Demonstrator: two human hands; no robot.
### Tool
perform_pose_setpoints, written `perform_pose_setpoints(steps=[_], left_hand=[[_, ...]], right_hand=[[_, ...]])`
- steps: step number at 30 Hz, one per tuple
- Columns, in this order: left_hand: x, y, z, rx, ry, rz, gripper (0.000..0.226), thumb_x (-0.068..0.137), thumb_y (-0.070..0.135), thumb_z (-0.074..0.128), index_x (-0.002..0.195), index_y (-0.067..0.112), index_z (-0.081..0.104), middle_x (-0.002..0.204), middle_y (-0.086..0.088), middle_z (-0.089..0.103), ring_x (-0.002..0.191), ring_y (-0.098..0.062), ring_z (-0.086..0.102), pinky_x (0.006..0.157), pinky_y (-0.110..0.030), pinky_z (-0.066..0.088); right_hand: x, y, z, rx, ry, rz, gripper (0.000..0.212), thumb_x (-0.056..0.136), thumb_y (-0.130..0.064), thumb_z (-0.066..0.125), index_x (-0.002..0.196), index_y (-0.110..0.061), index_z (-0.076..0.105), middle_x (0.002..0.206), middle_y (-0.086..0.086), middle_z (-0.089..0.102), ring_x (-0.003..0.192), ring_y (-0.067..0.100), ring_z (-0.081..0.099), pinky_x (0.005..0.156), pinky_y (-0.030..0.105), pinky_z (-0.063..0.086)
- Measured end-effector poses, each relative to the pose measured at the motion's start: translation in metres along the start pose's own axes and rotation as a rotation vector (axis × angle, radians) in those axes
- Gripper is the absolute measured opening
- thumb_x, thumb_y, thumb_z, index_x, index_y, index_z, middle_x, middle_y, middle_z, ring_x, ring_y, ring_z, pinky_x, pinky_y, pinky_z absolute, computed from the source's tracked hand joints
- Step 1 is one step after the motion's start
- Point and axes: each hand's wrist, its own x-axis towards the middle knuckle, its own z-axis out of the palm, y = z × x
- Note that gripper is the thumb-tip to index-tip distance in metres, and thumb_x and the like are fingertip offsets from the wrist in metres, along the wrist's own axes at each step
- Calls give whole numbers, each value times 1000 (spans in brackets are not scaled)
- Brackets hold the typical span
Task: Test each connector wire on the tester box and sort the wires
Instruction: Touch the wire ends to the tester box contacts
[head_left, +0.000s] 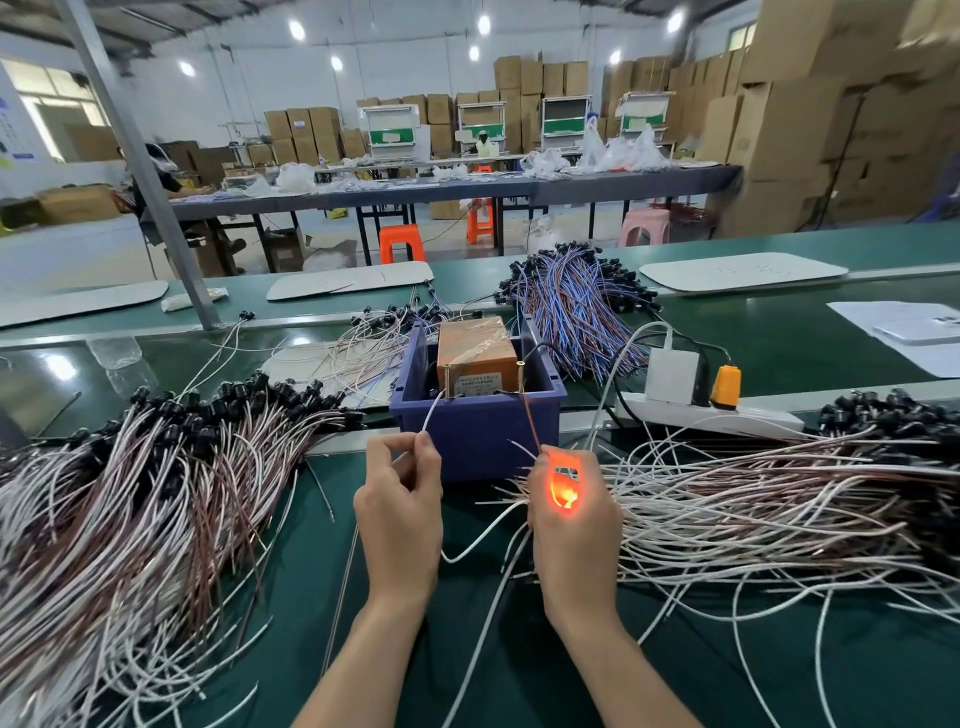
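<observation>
Reaching forward side by side over the green bench (467, 649), both forearms come in from the bottom edge with the backs of the hands up. The left hand (400, 499) pinches one white lead (434, 410) between thumb and forefinger, the other fingers curled under; the lead rises to the foot of the left brass screw (447, 376). The right hand (571, 514) is curled round a connector lamp (563, 488) that glows orange through the fingers. From it one brown lead (531, 421) climbs to the right brass screw (521, 374).

The two screws stand on the near edge of the single tester box (475, 348), an orange-brown block wrapped in clear tape. It sits inside one blue bin (478, 431), just beyond the hands.

Three large heaps of connector wires surround the bin:
- a white-and-brown heap (130, 493) on the left
- a white-and-brown heap (753, 504) on the right, touching the right hand
- a blue-and-brown heap (576, 312) behind the bin

One white power strip (711, 415) lies to the right of the bin and carries one white adapter (672, 375) and one orange plug (725, 387).
</observation>
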Motion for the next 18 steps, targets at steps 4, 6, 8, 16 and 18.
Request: perform_pose_setpoints(steps=[4,6,8,16,18], left_hand=[[0,0,0,1,-5,-2,12,100,39,54,89,37,50,63,12,63,48,-13,54,46,-20,41],[0,1,0,-9,-12,-3,11,99,41,54,89,38,50,63,11,63,48,-12,53,45,-20,41],[-1,3,0,-17,-17,0,11,99,40,53,89,38,50,62,11,62,47,-11,52,44,-20,40],[-1,4,0,-20,-20,-23,11,100,36,55,90,36,51,64,10,63,49,-13,53,44,-21,41],[0,3,-1,-46,-1,-70,9,100,35,55,92,34,53,65,8,64,49,-10,54,46,-20,43]], right_hand=[[-1,0,0,-25,-3,-13,3,97,-32,62,95,-30,61,68,-5,64,55,10,60,46,20,43],[-1,-1,0,-28,-6,-8,3,97,-33,62,95,-31,61,68,-5,64,55,10,60,46,20,43],[-2,-1,0,-25,-5,-3,3,97,-33,62,95,-32,61,67,-6,64,55,9,61,45,19,42],[-2,-2,-1,-10,-12,4,2,97,-33,61,95,-33,60,67,-4,65,57,12,62,45,20,44],[-2,-2,-2,-6,-23,11,5,99,-33,59,95,-35,59,68,-6,67,55,11,61,46,17,43]])
